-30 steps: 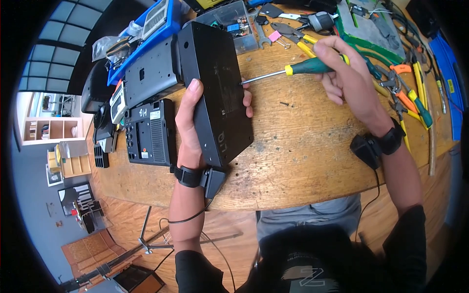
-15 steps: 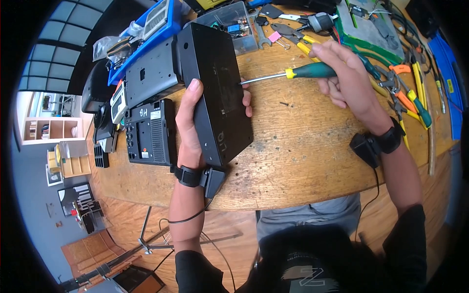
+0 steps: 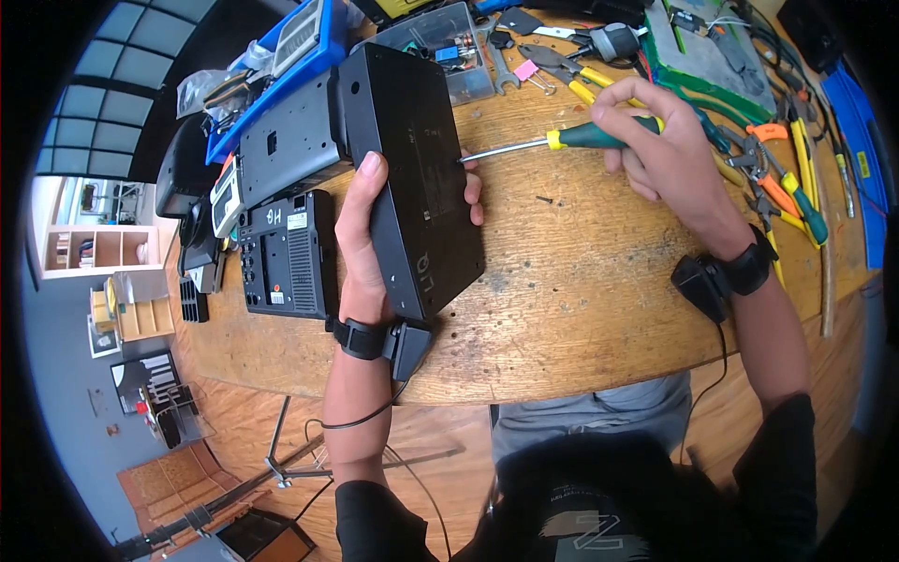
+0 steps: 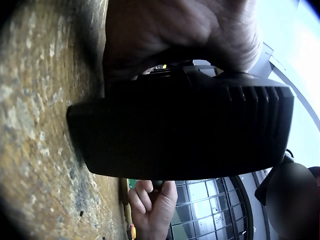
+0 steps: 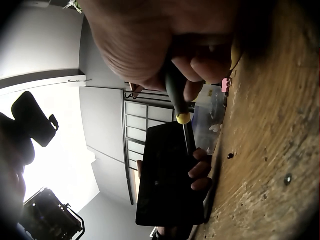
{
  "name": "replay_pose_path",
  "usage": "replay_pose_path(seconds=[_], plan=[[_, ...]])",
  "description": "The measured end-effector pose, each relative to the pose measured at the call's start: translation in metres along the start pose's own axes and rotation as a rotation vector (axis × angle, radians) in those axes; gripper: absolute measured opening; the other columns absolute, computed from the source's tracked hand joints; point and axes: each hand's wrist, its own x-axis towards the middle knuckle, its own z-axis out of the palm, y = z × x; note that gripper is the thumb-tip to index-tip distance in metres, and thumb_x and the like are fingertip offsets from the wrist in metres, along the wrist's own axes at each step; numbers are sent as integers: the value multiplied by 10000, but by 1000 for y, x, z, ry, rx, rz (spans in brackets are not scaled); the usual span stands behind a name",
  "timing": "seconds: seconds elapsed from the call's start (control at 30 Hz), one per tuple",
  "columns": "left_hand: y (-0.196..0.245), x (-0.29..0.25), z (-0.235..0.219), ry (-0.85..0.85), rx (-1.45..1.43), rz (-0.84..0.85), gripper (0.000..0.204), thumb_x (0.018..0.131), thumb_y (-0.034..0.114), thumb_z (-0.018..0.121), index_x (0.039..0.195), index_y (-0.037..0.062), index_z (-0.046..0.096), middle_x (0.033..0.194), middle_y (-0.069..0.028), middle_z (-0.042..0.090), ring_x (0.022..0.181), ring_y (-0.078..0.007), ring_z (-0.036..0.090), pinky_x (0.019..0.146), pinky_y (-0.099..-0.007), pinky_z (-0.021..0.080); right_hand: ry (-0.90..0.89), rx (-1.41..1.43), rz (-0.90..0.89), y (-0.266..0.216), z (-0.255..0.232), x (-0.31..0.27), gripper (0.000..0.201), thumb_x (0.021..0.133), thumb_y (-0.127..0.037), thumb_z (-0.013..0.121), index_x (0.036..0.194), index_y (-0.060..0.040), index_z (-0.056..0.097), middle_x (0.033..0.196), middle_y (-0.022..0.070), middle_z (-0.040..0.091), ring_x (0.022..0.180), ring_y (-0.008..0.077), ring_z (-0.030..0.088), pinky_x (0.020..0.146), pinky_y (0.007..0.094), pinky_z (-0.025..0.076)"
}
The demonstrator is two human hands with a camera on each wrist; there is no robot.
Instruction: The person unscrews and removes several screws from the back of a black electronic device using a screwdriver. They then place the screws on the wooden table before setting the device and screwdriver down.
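My left hand point(image 3: 360, 220) grips a black box-shaped device point(image 3: 412, 187) held up on its edge, with the thumb on the near side and fingertips showing past the far edge. Pale lettering marks the device's face. In my right hand point(image 3: 670, 150) is a screwdriver point(image 3: 590, 137) with a green and yellow handle, held between thumb and fingers. Its shaft lies nearly level and the tip meets the face of the device. From the right wrist, the screwdriver handle point(image 5: 175, 90) runs toward the dark device point(image 5: 167, 175). The left wrist view shows the device's ribbed end point(image 4: 260, 107).
A small dark screw point(image 3: 544, 199) lies on the wooden table point(image 3: 562, 309). Left of the device are another black unit point(image 3: 290, 253) and a grey metal casing point(image 3: 286, 140). A blue tray point(image 3: 272, 80) and a clear parts box point(image 3: 468, 80) stand behind. Pliers point(image 3: 768, 183) and other tools crowd the right.
The right hand's fingers have shifted around the screwdriver handle, which has turned while its tip stays at the same spot. The left hand and device have hardly moved.
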Motion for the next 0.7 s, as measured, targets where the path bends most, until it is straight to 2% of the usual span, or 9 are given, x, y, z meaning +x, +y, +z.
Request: replay_pose_path(seconds=[0.1,0.2,0.3,0.4,0.5,0.6,0.7], plan=[[1,-1,-3,-18,10,-7,875,951,720,454,1325,-69,515,1022,-210,615,889,-277,607,782,-373,517,-20,-102,-264,13,-2,4,282,892,-211,832,1047,-47,663,799,3,664,606,1,492,511,198,345],[1,-1,-3,-32,-24,-15,863,952,716,457,1323,-60,517,1026,-208,610,900,-275,602,785,-375,516,-45,-389,-212,3,-4,1,242,862,-173,837,995,-40,685,843,-2,680,683,40,550,588,234,421],[1,-1,1,-14,-42,0,851,953,713,456,1320,-52,519,1024,-206,608,905,-273,598,788,-374,515,-103,-623,-461,16,-11,8,240,849,-162,836,979,-24,688,837,8,672,680,62,554,615,250,453],[0,-1,3,-5,-41,5,842,955,711,452,1317,-47,518,1019,-206,607,905,-271,597,789,-373,515,-86,-746,-322,4,-9,1,230,848,-161,831,953,-4,699,813,24,665,741,92,578,693,280,478],[1,-1,2,-10,-54,2,837,961,704,449,1326,-48,512,1038,-210,607,909,-270,597,790,-376,518,-85,-764,-312,7,-9,2,262,856,-181,829,972,3,683,767,35,635,713,93,556,662,284,467],[2,-1,1,-20,-106,20,827,972,688,446,1357,-42,499,1100,-211,609,925,-271,599,794,-387,526,-77,-739,-415,16,-9,6,301,888,-255,800,898,9,656,676,90,565,620,146,517,591,332,411],[3,0,6,5,-185,72,820,980,674,447,1393,-34,481,1170,-205,609,944,-273,601,799,-398,534,2,-617,-267,15,-5,5,291,919,-266,774,903,-6,644,664,63,552,615,129,497,582,323,391]])
